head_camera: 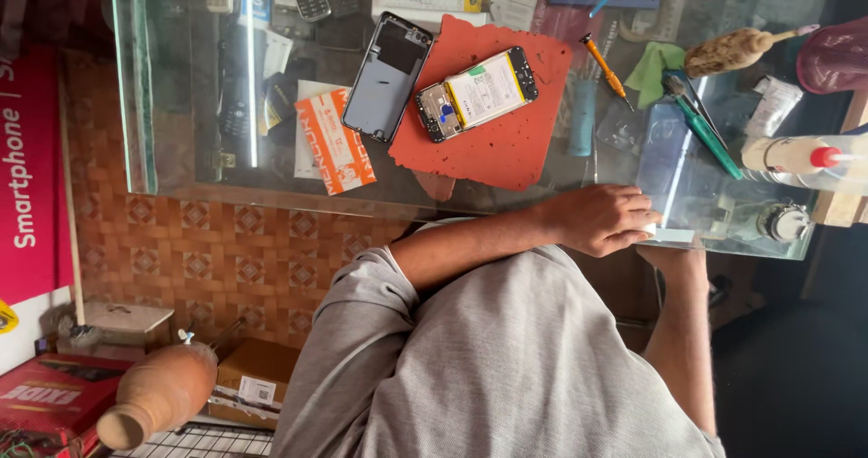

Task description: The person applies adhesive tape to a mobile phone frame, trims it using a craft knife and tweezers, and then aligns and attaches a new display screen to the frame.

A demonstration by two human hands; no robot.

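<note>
Resting at the near edge of the glass desk, the left hand lies curled, fingers together over a small white piece; whether it is gripped, cannot tell. Right hand hidden below the edge; only the forearm shows. Opened phone lies face-down on a red mat, probably to protect it, back cover just beside. Orange screwdriver near.
</note>
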